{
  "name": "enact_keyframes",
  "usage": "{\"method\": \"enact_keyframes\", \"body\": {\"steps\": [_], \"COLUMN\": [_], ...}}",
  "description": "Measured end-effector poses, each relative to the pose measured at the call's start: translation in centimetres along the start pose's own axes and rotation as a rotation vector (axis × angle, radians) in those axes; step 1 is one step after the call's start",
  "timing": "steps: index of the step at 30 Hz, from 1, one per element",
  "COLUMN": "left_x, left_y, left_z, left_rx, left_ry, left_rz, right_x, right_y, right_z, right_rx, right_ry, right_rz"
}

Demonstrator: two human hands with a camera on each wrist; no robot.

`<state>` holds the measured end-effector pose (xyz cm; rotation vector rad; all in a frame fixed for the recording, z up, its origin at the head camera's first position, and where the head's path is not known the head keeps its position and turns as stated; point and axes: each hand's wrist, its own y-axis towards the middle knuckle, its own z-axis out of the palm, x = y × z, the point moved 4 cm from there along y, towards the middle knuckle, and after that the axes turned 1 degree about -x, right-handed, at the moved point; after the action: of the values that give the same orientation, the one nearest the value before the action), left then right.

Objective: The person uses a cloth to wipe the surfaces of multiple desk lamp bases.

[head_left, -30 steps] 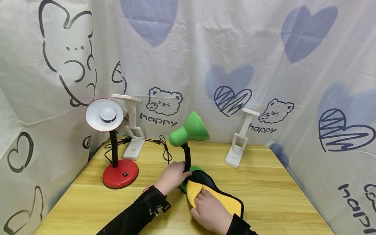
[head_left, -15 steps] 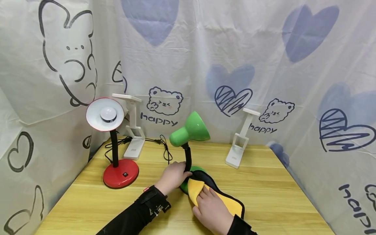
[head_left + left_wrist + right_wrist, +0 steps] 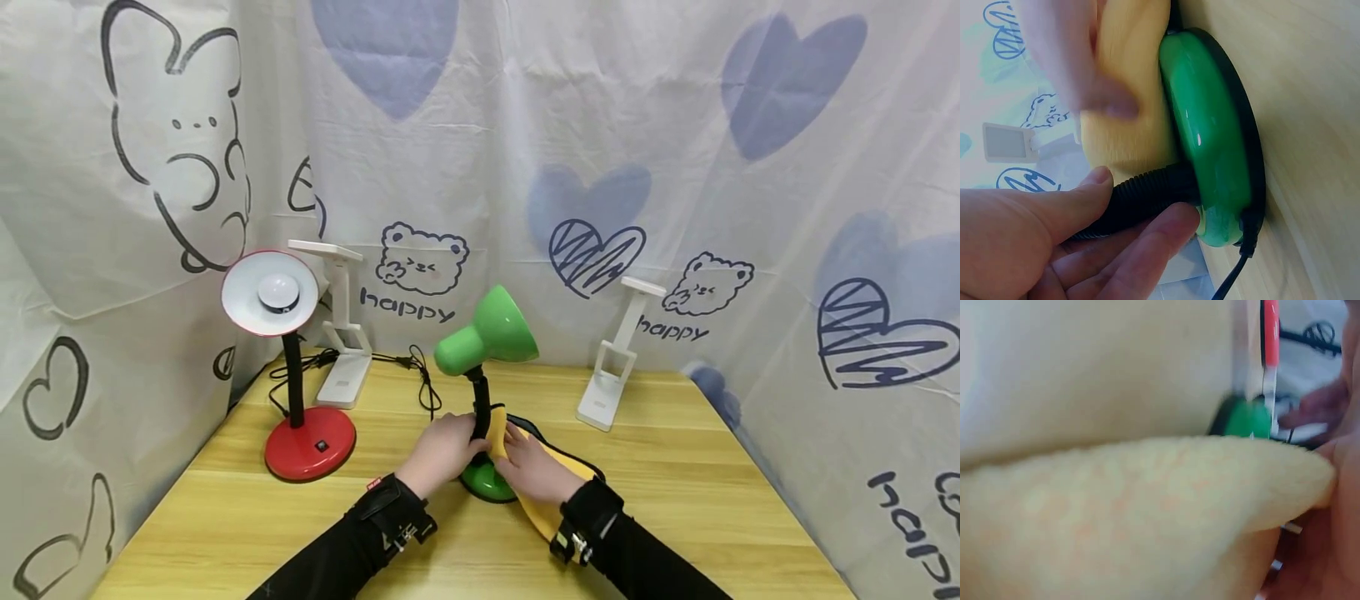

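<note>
A green desk lamp (image 3: pixel 491 329) stands at the middle of the table, its shade tipped to the right. My left hand (image 3: pixel 441 450) grips its black bendable neck (image 3: pixel 482 396) low down; in the left wrist view, thumb and fingers (image 3: pixel 1175 228) wrap the ribbed tube just above the green base (image 3: pixel 1210 137). A yellow cloth with black edging (image 3: pixel 536 512) is held by my right hand (image 3: pixel 534 468) beside the neck, above the base's right side. Its loose part hangs down under the right wrist. Close up in the right wrist view, the cloth (image 3: pixel 1116 512) hides most of the base.
To the left stands a red desk lamp (image 3: pixel 309 446). Behind are two white folding lamps (image 3: pixel 343 379), (image 3: pixel 600 400) at left and right. A black cable (image 3: pixel 427 392) lies at the back. Printed curtains (image 3: pixel 480 167) enclose the table.
My right hand has moved up and away from me with the cloth, from the front of the base to beside the neck. More of the green base shows. My left hand stays on the neck.
</note>
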<state>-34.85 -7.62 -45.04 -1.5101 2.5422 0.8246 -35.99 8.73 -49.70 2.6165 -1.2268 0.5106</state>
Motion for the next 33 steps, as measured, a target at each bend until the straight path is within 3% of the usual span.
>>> {"method": "enact_keyframes", "body": {"steps": [7,15,19,23,33], "left_x": [-0.2,-0.7,-0.6,-0.4,0.2], "left_y": [-0.2,-0.2,-0.1,-0.1,0.0], "left_z": [-0.3,-0.3,-0.3,-0.1,0.2], "left_rx": [-0.054,-0.042,-0.011,0.019,0.020], "left_ry": [0.016,0.015,-0.020,-0.031,0.004], "left_rz": [0.037,0.045,0.007,-0.017,-0.030], "right_x": [-1.4,-2.7,-3.6,-4.3,-1.7], "right_y": [3.4,3.7,2.9,1.3,-3.1], "right_z": [-0.6,-0.9,-1.1,-1.3,-0.9], "right_rx": [0.110,0.113,0.094,0.066,0.023], "right_ry": [0.136,0.243,0.305,0.266,0.057], "right_rz": [-0.024,-0.049,0.021,0.105,0.077]}}
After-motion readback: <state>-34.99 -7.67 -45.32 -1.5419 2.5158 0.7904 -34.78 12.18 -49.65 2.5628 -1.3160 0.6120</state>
